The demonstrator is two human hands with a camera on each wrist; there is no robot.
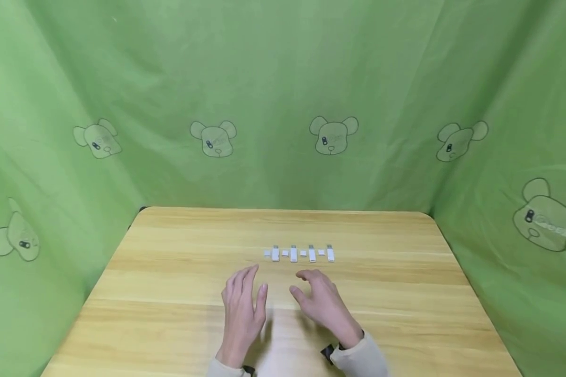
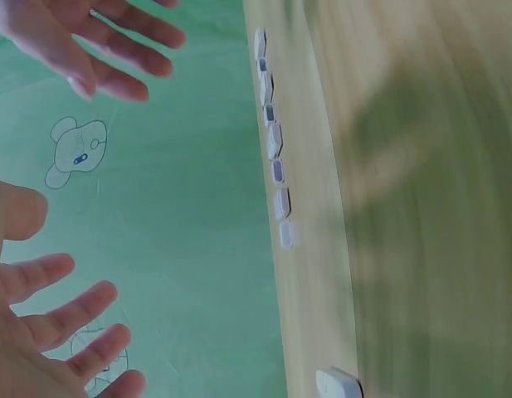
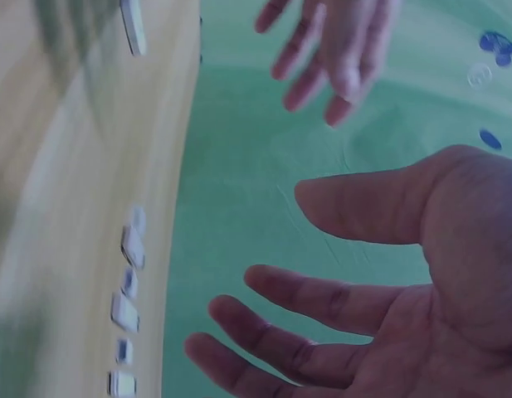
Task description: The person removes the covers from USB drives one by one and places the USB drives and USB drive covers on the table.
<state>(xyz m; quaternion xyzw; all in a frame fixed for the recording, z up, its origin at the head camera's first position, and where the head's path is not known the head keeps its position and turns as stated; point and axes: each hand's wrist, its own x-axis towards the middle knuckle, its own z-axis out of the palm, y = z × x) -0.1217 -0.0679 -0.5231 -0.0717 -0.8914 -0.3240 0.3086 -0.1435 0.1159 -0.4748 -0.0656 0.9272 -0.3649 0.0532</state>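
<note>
White USB sticks [image 1: 293,255], with greyish connector ends pointing away from me, lie on the table in a row. Small white caps [image 1: 285,253] alternate with them. My left hand [image 1: 239,309] hovers on the near left side of the row, fingers spread and relaxed, holding nothing. Opposite it, my right hand [image 1: 324,306] is held over the table, thumb and fingers apart and loosely bent, with nothing between them. Both palms face each other. A larger white piece [image 2: 337,383] shows apart from the row in the left wrist view; the head view does not show it.
The wooden table [image 1: 170,272] has rounded far corners. Green curtain [image 1: 273,68] printed with bear heads hangs behind it and along both sides. Pale sleeves [image 1: 360,358] and dark wrist straps [image 1: 327,353] show at the near edge.
</note>
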